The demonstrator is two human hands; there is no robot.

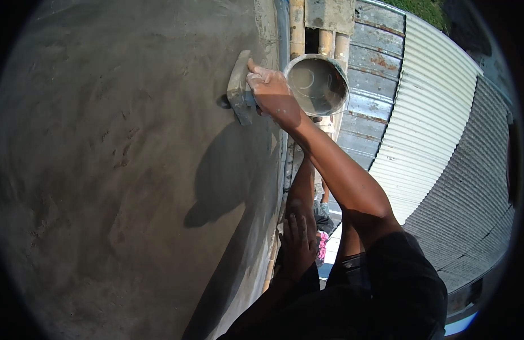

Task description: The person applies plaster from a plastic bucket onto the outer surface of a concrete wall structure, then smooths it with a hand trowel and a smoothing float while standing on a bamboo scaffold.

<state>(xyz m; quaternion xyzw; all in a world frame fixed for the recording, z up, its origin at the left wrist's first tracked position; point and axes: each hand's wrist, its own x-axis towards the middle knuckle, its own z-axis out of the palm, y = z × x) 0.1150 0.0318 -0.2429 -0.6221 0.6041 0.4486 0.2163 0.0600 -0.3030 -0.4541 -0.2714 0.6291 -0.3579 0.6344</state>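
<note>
My right hand (271,93), smeared with pale cement, is closed around the handle of a plastering float (238,88). The float's long, cement-coated board is held at the wet grey plastered wall (131,141); whether its whole face touches cannot be told. Just right of this hand is a round bucket (317,86) with grey, watery liquid inside. My left hand (298,241) lies on my bent leg, fingers stretched out and dusted with cement, with no tool visible in it.
Bamboo poles (325,42) run along the wall's edge beside the bucket. Corrugated metal roofing (429,113) spreads out below on the right. Part of another person with a pink item (322,247) shows far below, between my legs. Shadows fall across the wall.
</note>
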